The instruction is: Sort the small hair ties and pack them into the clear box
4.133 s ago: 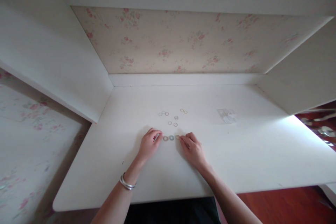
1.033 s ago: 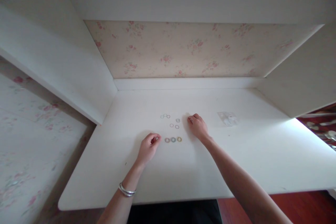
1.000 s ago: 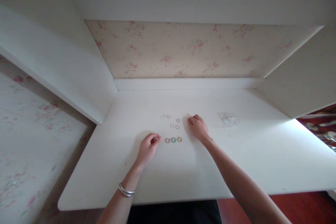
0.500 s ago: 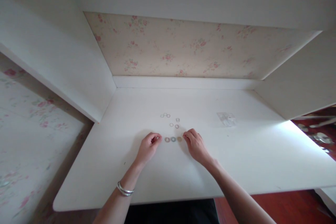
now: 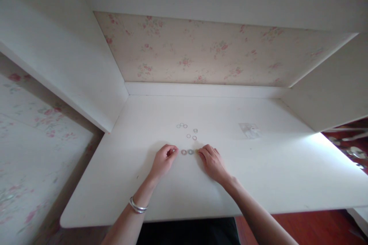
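Three small flat rings lie in a row on the white desktop: a brownish ring (image 5: pixel 184 152), a grey-blue ring (image 5: pixel 190 152) and a yellowish ring (image 5: pixel 197 151). My right hand (image 5: pixel 212 162) has its fingertips closed at the yellowish ring and partly covers it. Just left of the row, my left hand (image 5: pixel 164 161) is held in a pinch near the brownish ring; whatever is between its fingertips is too small to make out. Beyond the row lie several thin rings, among them a cluster of ring outlines (image 5: pixel 182 125), a pair (image 5: pixel 195 131) and a single ring (image 5: pixel 194 138).
A clear plastic bag (image 5: pixel 249 130) lies on the desktop (image 5: pixel 276 176) to the right. A small dark speck (image 5: pixel 137 177) is left of my left forearm. White side panels and a low back ledge (image 5: pixel 207 90) bound the desk, with a shelf overhead.
My right hand has moved slightly left, so its fingertips now cover part of the yellowish ring. My left hand keeps its pinch in the same place.
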A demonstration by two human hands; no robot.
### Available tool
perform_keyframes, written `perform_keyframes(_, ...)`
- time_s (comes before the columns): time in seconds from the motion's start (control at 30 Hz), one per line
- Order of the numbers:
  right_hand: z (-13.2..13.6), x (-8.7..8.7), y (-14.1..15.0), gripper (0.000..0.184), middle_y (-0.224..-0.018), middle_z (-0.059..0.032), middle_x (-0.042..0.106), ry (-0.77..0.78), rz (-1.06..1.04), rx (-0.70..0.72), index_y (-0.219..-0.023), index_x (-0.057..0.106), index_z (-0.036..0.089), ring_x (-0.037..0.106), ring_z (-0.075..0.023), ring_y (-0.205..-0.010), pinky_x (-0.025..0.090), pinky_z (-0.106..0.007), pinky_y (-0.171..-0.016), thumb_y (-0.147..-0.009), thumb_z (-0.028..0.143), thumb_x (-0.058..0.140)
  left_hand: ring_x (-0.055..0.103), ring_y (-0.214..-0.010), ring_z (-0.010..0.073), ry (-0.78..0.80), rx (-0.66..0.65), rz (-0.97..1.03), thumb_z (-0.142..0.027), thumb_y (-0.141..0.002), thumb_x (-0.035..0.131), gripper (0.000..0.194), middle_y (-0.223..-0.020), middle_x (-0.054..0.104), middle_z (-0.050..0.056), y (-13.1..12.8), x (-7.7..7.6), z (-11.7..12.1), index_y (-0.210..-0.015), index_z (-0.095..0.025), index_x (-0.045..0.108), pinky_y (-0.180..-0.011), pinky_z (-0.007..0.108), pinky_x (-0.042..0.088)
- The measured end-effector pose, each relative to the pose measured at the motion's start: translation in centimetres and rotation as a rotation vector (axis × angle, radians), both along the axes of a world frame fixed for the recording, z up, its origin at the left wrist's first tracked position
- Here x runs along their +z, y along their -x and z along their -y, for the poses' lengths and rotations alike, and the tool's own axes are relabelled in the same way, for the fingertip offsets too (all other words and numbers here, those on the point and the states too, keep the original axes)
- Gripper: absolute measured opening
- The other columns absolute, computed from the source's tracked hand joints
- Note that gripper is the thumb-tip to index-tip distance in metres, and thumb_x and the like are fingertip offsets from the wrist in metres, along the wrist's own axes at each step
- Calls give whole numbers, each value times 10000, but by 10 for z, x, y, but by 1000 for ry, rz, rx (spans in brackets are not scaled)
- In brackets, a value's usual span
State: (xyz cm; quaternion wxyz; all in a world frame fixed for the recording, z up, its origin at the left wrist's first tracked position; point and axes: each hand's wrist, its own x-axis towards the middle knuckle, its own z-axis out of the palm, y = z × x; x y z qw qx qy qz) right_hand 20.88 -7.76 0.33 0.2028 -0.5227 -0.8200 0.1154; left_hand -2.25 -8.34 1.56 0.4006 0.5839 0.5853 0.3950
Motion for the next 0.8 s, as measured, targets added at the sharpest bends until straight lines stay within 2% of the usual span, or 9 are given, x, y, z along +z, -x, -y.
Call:
perform_keyframes(0.33,-8,10,-10,271,-915,-67,585,-37,-169,-137,-922,609,198,551,-163,-817,416,-292,-758,-941,326,370,483,-633,123,7,-14,23,-391,-819,534,235,-707,542,-8,0,1,0,-828,-186,649,-610,231,393)
perform_keyframes(0.53,-33,7,-10,274,-922,-41,603,32,-11,-93,-928,648,224,573,-148,-810,409,-269,-752,-925,324,393,476,-634,122,24,6,51,-403,-809,547,248,-696,542,-10,2,0,-1,-834,-180,651,-609,226,386)
perform_keyframes(0.7,-62,7,-3,292,-1042,-47,594,112,84,-136,-1123,599,258,587,-146,-863,410,-246,-763,-915,290,398,479,-646,124,56,14,78,-419,-804,550,267,-706,557,-5,2,-3,-1,-848,-176,652,-612,223,382)
perform_keyframes(0.8,-75,9,3,309,-1069,-48,590,113,138,-140,-1158,585,281,588,-154,-866,403,-251,-743,-921,305,388,472,-646,123,54,14,84,-418,-805,552,264,-699,544,-9,3,-3,-1,-845,-177,651,-609,220,376)
